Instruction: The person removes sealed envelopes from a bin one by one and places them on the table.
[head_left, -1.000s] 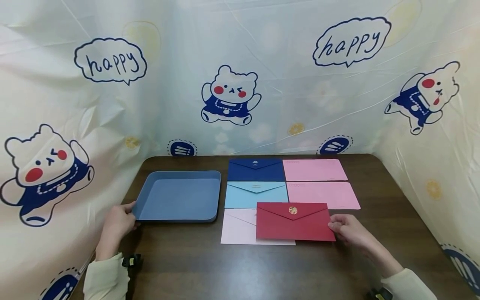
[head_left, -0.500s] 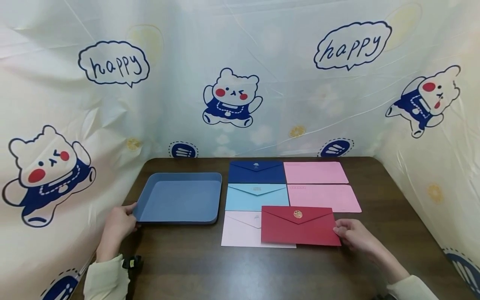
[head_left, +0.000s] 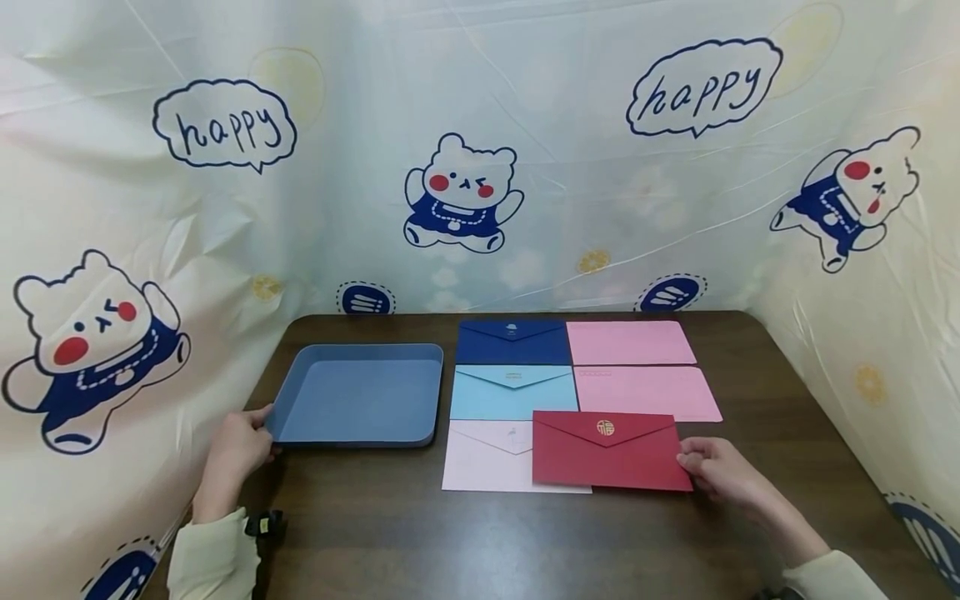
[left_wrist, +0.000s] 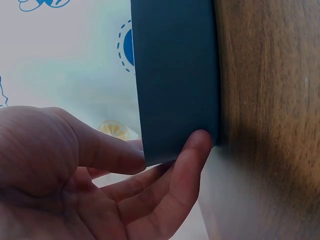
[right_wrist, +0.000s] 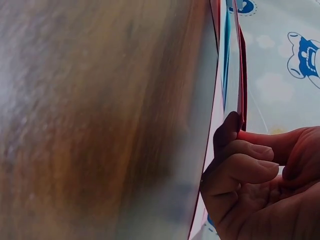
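Observation:
My right hand [head_left: 720, 468] pinches the right end of a red envelope [head_left: 611, 452] with a gold emblem on its flap. The red envelope is held just above the table and overlaps the right part of a pale pink-white envelope [head_left: 483, 458]. In the right wrist view, thumb and fingertips meet at the red envelope's edge [right_wrist: 243, 80]. At the left, my left hand [head_left: 238, 450] grips the near left corner of a blue-grey tray [head_left: 360, 404]. In the left wrist view, the thumb lies at the tray's [left_wrist: 175, 75] rim and a finger presses its outer wall.
Beyond the red envelope lie a dark blue envelope [head_left: 513, 346], a light blue envelope [head_left: 512, 396] and two pink envelopes [head_left: 632, 343] in close rows. A brown wooden table [head_left: 420, 533] bears everything. A patterned curtain [head_left: 555, 125] stands behind and at both sides.
My right hand has moved right with the red envelope, uncovering more of the pale envelope beneath it. The left hand and the tray have stayed in place.

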